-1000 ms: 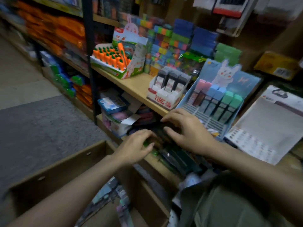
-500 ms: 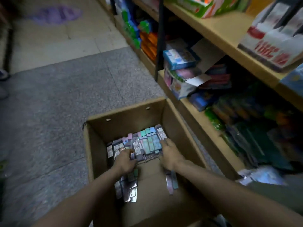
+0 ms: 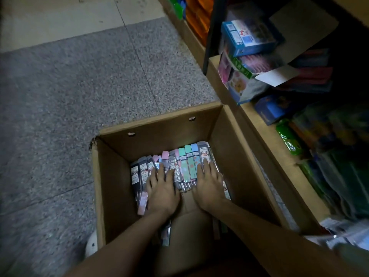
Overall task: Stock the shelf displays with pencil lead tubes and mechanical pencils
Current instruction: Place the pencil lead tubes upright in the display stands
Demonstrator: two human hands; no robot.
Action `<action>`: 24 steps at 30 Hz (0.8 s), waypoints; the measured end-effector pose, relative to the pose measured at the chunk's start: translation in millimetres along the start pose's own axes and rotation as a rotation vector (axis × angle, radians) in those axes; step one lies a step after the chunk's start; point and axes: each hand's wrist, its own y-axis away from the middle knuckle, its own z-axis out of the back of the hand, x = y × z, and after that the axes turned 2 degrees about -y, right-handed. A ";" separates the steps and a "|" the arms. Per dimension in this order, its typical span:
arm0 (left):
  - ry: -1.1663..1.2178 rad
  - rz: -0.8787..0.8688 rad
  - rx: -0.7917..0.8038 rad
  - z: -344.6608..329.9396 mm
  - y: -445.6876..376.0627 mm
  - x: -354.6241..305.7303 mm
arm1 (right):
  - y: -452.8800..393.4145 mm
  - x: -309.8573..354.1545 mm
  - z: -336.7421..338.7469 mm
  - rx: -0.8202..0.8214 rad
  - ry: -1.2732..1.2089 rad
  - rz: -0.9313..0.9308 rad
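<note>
In the lower centre of the frame: an open cardboard box [image 3: 225,148] stands on the floor [image 3: 79,92], hard against the shelf [image 3: 279,150] at right.
Box contents: lead tubes [image 3: 187,162] lie packed side by side along the far wall, in black, grey, pink, mint and blue; several carry white labels with red print. More tubes lie loose near the box's near side, partly hidden under the forearms.
Left hand [image 3: 162,188]: inside the box, palm down, fingers straight and spread, resting on the dark and pink tubes at the left of the row. It grips nothing.
Right hand [image 3: 209,184]: inside the box, palm down, fingers straight and close together, resting on the tubes at the right of the row, just beside the mint ones. It grips nothing.
Gap between hands: a few tubes and bare cardboard show.
Shelf, right of frame: a blue carton [image 3: 247,37] sits on top of an opened pink-and-green carton [image 3: 237,76]; green packets [image 3: 287,136] lie lower down. The goods further right are too dark to identify.
Floor, upper left: grey speckled tile, paler tile beyond.
Mechanical pencils: cannot tell whether any are in view.
</note>
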 end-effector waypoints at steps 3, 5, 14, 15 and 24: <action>0.024 -0.063 -0.079 -2.1 4.5 -4.0 | 4.3 0.5 0.6 -0.062 -0.033 0.013; 0.132 -0.101 -0.146 0.5 3.3 -8.0 | 2.1 -1.3 6.0 -0.110 -0.117 0.015; 0.249 0.002 -0.143 10.0 -32.6 2.7 | -37.3 -7.5 22.3 -0.147 -0.169 -0.086; 0.261 0.012 -0.141 9.7 -33.7 3.2 | -38.8 -5.4 21.5 -0.147 -0.174 -0.103; 0.650 0.014 -0.232 24.5 -39.7 -14.4 | -29.1 1.8 22.4 -0.120 -0.498 -0.187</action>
